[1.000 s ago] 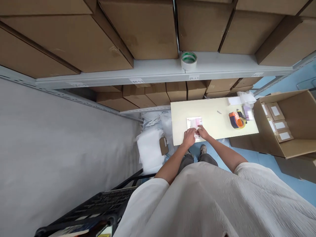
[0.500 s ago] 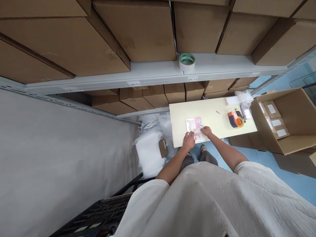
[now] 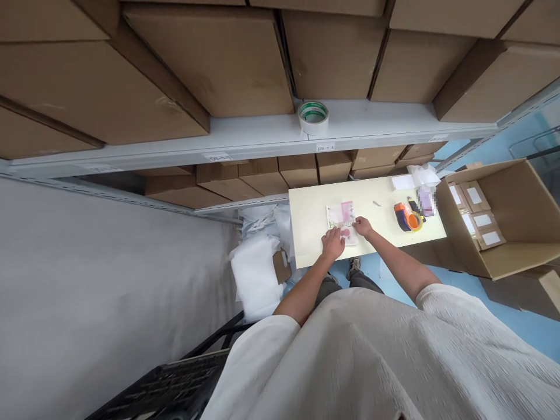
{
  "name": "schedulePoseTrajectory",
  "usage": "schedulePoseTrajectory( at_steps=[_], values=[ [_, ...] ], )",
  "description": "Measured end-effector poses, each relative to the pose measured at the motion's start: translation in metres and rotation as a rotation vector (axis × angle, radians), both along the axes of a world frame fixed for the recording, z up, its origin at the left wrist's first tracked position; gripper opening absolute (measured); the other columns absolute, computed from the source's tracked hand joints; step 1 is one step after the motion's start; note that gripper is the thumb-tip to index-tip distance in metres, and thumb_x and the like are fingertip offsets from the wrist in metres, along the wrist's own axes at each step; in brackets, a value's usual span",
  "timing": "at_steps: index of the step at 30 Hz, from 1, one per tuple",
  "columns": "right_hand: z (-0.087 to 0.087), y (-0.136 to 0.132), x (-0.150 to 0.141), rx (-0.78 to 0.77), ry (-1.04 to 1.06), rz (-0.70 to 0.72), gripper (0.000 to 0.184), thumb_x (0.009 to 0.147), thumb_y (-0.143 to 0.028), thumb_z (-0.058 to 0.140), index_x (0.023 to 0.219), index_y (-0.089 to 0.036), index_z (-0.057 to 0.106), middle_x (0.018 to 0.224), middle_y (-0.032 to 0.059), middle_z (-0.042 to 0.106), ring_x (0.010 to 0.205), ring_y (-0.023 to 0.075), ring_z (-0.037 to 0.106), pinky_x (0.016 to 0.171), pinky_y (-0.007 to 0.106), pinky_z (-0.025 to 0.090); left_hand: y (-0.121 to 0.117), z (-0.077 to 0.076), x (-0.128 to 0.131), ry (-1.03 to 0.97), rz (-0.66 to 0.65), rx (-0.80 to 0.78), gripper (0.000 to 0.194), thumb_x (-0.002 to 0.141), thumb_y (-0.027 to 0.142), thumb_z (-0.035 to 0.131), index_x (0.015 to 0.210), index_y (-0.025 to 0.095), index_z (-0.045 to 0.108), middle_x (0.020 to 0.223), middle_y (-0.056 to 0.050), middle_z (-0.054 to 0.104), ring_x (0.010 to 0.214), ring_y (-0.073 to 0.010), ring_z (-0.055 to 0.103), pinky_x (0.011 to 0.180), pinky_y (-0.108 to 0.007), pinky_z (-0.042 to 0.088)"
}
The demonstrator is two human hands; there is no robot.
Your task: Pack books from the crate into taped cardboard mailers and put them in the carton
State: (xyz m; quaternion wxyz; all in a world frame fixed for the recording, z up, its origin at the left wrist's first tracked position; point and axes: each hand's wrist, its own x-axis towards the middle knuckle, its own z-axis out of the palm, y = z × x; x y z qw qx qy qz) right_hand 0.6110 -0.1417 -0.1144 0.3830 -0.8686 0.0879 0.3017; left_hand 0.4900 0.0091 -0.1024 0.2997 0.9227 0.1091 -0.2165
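Observation:
A flat white-and-pink printed packet (image 3: 342,212) lies on the pale table near its front left part; whether it is a booklet or a thin box is hard to tell. My left hand (image 3: 333,244) rests on its lower left side, fingers stretched over the surface and somewhat apart. At the packet's right edge, my right hand (image 3: 362,227) has its fingers closed in a pinch on the edge. Parts of the packet's lower half are covered by my left fingers.
The table (image 3: 306,233) also bears an orange tape dispenser (image 3: 406,217), a white box (image 3: 403,182) and a clear plastic bag (image 3: 423,175). An open carton (image 3: 520,221) with small labelled boxes stands right. A tape roll (image 3: 313,118) sits on the shelf (image 3: 371,119). White foam sheets (image 3: 256,277) lie left.
My hands, earlier close together over the packet's lower middle, have parted. The right hand moved to the right edge, the left to the lower left side. The camera view has shifted slightly.

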Motion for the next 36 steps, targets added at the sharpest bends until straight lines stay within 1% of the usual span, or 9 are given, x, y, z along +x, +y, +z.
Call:
schedulePoseTrajectory(
  at_steps=[9, 14, 18, 22, 25, 29, 31, 33, 36],
  values=[
    [0.008, -0.058, 0.046, -0.022, -0.002, -0.005, 0.016, 0.081, -0.027, 0.065, 0.078, -0.025, 0.05, 0.074, -0.0034, 0.054, 0.072, 0.016, 0.052, 0.066, 0.026, 0.041, -0.058, 0.004, 0.049, -0.002, 0.048, -0.053, 0.055, 0.105, 0.031, 0.05, 0.16, 0.029, 0.053, 0.172, -0.012, 0.049, 0.151, -0.0392, 0.043, 0.12, -0.057, 0.036],
    [0.015, -0.066, 0.05, -0.058, -0.044, 0.052, 0.015, 0.08, -0.029, 0.066, 0.078, -0.026, 0.051, 0.074, -0.0018, 0.058, 0.076, 0.0187, 0.057, 0.068, 0.028, 0.043, -0.068, 0.006, 0.061, 0.01, 0.097, -0.084, 0.047, 0.106, 0.037, 0.052, 0.15, 0.024, 0.061, 0.157, -0.016, 0.063, 0.147, -0.0395, 0.051, 0.121, -0.054, 0.038],
    [0.026, -0.054, 0.045, -0.045, -0.065, 0.06, 0.016, 0.08, -0.027, 0.067, 0.077, -0.026, 0.051, 0.076, -0.0022, 0.061, 0.076, 0.0189, 0.059, 0.07, 0.029, 0.044, -0.06, 0.005, 0.064, 0.0, 0.195, -0.309, 0.052, 0.106, 0.05, 0.056, 0.15, 0.023, 0.061, 0.156, -0.016, 0.065, 0.141, -0.0338, 0.062, 0.116, -0.043, 0.046],
    [0.039, -0.03, 0.036, 0.129, -0.055, 0.038, 0.027, 0.088, -0.044, 0.07, 0.079, -0.026, 0.052, 0.075, -0.0023, 0.063, 0.077, 0.0192, 0.062, 0.073, 0.03, 0.048, -0.044, 0.007, 0.056, 0.028, 0.3, -0.474, 0.072, 0.092, 0.06, 0.076, 0.151, 0.023, 0.058, 0.151, -0.015, 0.069, 0.132, -0.0342, 0.07, 0.107, -0.039, 0.053],
    [0.046, -0.009, 0.027, 0.318, 0.054, 0.023, 0.038, 0.096, -0.06, 0.064, 0.085, -0.025, 0.057, 0.082, 0.0011, 0.069, 0.079, 0.0192, 0.067, 0.074, 0.03, 0.052, -0.029, 0.008, 0.047, 0.019, 0.352, -0.555, 0.069, 0.091, 0.05, 0.077, 0.151, 0.023, 0.057, 0.145, -0.014, 0.072, 0.123, -0.0319, 0.074, 0.103, -0.039, 0.057],
    [0.041, 0.016, 0.015, 0.451, 0.194, 0.048, 0.04, 0.099, -0.063, 0.061, 0.097, -0.023, 0.069, 0.1, 0.0055, 0.078, 0.092, 0.0202, 0.074, 0.079, 0.029, 0.055, -0.002, 0.001, 0.032, -0.103, 0.483, -0.619, 0.045, 0.095, 0.027, 0.057, 0.139, 0.022, 0.063, 0.137, -0.012, 0.075, 0.128, -0.0298, 0.07, 0.111, -0.044, 0.056],
    [0.032, 0.023, 0.008, 0.42, 0.192, 0.06, 0.033, 0.097, -0.056, 0.066, 0.1, -0.024, 0.071, 0.106, 0.006, 0.079, 0.1, 0.0225, 0.074, 0.083, 0.031, 0.057, 0.012, -0.006, 0.025, -0.085, 0.612, -0.638, 0.042, 0.094, 0.024, 0.053, 0.135, 0.023, 0.062, 0.129, -0.01, 0.076, 0.123, -0.0282, 0.071, 0.109, -0.044, 0.057],
    [0.02, 0.025, 0.001, 0.314, 0.133, 0.061, 0.024, 0.093, -0.047, 0.068, 0.1, -0.025, 0.073, 0.109, 0.0063, 0.079, 0.107, 0.0257, 0.073, 0.089, 0.034, 0.058, 0.024, -0.014, 0.018, 0.0, 0.728, -0.629, 0.039, 0.094, 0.025, 0.052, 0.132, 0.023, 0.059, 0.118, -0.009, 0.076, 0.11, -0.0267, 0.073, 0.1, -0.042, 0.06],
    [0.003, 0.021, -0.007, 0.121, 0.073, 0.052, 0.023, 0.091, -0.038, 0.067, 0.108, -0.026, 0.074, 0.115, 0.007, 0.079, 0.114, 0.0284, 0.07, 0.098, 0.039, 0.057, 0.038, -0.024, 0.011, 0.078, 0.763, -0.552, 0.032, 0.093, 0.026, 0.053, 0.125, 0.024, 0.059, 0.114, -0.008, 0.075, 0.106, -0.0261, 0.073, 0.093, -0.038, 0.059]
  ],
)
